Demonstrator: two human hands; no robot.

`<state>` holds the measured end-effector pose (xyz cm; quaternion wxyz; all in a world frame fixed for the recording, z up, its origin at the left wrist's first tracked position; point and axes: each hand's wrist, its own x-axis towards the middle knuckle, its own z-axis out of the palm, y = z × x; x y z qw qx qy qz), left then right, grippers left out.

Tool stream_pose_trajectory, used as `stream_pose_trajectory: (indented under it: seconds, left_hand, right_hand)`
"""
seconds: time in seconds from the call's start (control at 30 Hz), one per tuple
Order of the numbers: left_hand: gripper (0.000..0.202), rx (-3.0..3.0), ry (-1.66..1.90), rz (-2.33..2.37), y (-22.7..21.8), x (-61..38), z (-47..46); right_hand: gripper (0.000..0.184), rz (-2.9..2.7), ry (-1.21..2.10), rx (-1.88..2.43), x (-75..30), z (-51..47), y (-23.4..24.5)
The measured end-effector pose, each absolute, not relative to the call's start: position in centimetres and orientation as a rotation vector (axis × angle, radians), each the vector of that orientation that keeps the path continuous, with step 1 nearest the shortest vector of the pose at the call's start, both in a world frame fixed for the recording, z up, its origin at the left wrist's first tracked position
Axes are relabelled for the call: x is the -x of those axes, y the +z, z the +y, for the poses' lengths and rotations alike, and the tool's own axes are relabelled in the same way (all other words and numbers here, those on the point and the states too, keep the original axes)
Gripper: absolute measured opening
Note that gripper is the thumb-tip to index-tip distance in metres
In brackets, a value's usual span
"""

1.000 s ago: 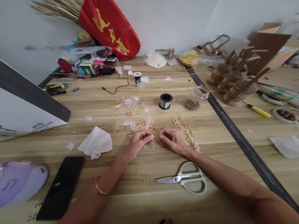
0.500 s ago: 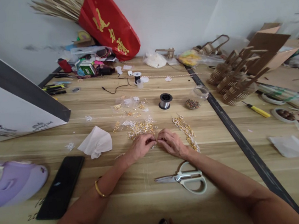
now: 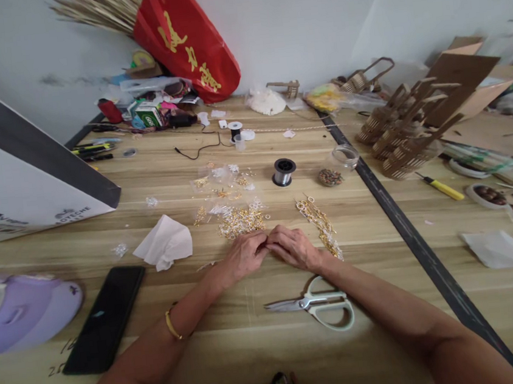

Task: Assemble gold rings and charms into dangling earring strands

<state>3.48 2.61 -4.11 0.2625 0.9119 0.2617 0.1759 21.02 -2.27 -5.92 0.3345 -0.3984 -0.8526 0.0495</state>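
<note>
My left hand and my right hand meet fingertip to fingertip low over the table. Both are closed in a pinch; whatever lies between the fingers is too small or hidden to name. Just beyond them is a heap of gold and silver jewelry findings. To the right of my right hand lies a bunch of gold and silver chains. Scissors with pale green handles rest nearer to me, below my right wrist.
A wire spool and a jar of small beads stand farther back. On the left are a crumpled tissue, a black phone and a white box. Small woven baskets and a yellow cutter are at right.
My hands have drawn closer together, and the fingertips now touch and overlap. The left hand has turned slightly, its back more upward. The things on the table have stayed put.
</note>
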Motion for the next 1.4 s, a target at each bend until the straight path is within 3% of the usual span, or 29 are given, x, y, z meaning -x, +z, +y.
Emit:
stream_pose_trajectory:
  seconds: [0.2,0.4,0.7,1.4]
  left_hand:
    - [0.011,-2.274,0.487,0.719,-3.8,-3.4,2.7]
    - [0.020,-1.989,0.519,0.723,-3.5,-3.3,3.3]
    - [0.023,-1.905,0.517,0.714,-3.6,-3.2,3.6]
    - [0.021,-1.740,0.548,0.812,-3.4,-3.3,3.9]
  right_hand:
    - [0.012,-2.165,0.149,1.038,-21.0,-2.4,-5.8]
    - [0.029,-1.913,0.112,1.124,-21.3,-2.6,-5.5]
    - [0.030,-2.167,0.125,1.091,-21.6,-2.2,-6.3]
    - [0.013,-2.148,0.137,1.141,-21.4,-2.2,-5.9]
